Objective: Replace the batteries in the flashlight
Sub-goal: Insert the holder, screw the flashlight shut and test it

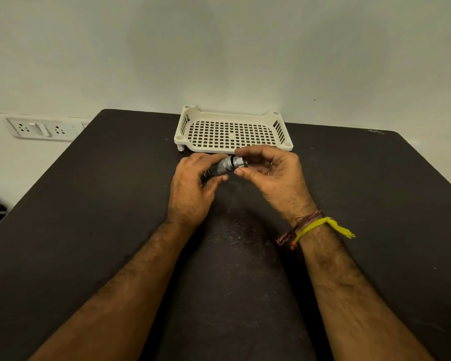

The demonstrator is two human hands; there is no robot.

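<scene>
A small dark metal flashlight [220,170] with a knurled body is held just above the black table, tilted up to the right. My left hand [193,183] wraps around its body. The thumb and fingers of my right hand [268,173] pinch the silver end piece [238,162] at the flashlight's right end. The flashlight's left end is hidden inside my left palm. No batteries show in this view.
A white perforated plastic tray [233,131] stands just behind my hands at the table's [115,204] far edge, against the wall. A wall socket panel [40,129] is to the left of the table. Thread bands circle my right wrist.
</scene>
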